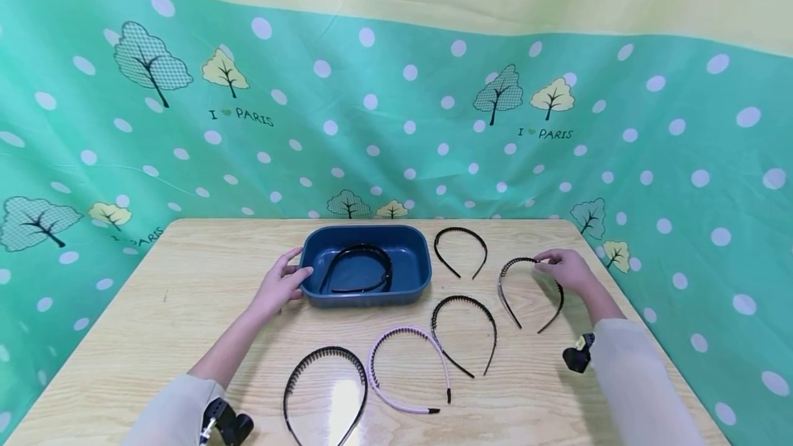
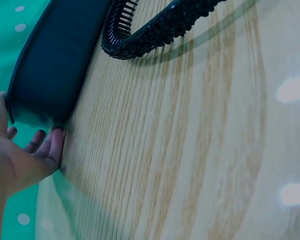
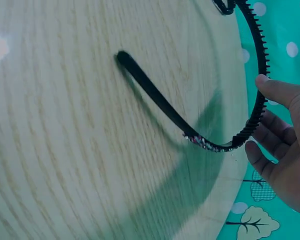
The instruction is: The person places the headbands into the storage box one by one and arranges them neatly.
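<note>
Hands well apart: right hand (image 1: 566, 270) pinches black headband (image 1: 501, 286) near its arch top, open ends toward the person, well right of blue box (image 1: 365, 301); left hand (image 1: 281, 285) grips box's left end.

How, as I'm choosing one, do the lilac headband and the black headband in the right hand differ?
The lilac headband is mainly pale purple; the held headband is black. Glitter shows on the held headband, none on the lilac headband. The lilac headband lies on the table; the right hand pinches the held headband. Both are curved and toothed.
</note>
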The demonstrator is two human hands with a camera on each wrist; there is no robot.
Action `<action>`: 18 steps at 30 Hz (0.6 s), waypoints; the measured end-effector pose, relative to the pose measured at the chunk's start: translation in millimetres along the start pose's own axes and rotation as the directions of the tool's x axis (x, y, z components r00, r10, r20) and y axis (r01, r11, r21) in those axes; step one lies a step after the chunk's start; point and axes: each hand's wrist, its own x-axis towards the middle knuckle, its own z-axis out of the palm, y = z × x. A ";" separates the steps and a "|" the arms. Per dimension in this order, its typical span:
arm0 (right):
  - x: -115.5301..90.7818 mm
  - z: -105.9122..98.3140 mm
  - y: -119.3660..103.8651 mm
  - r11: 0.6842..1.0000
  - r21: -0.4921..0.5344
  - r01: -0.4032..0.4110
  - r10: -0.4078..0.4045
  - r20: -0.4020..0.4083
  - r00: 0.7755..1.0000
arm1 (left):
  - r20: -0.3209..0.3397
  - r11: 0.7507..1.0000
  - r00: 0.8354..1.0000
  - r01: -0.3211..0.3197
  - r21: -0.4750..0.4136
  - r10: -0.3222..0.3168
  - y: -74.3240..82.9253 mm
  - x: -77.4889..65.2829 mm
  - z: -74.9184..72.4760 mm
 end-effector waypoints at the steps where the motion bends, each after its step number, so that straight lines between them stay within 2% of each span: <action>1: 0.0 -0.7 0.2 1.000 0.001 0.000 0.000 0.000 1.000 | 0.002 1.000 1.000 0.000 0.000 0.000 -0.3 0.1 -0.1; 18: -2.4 -6.6 -1.8 1.000 0.000 0.019 -0.019 -0.046 0.999 | -0.003 1.000 1.000 -0.002 -0.014 0.002 -1.2 1.7 -0.4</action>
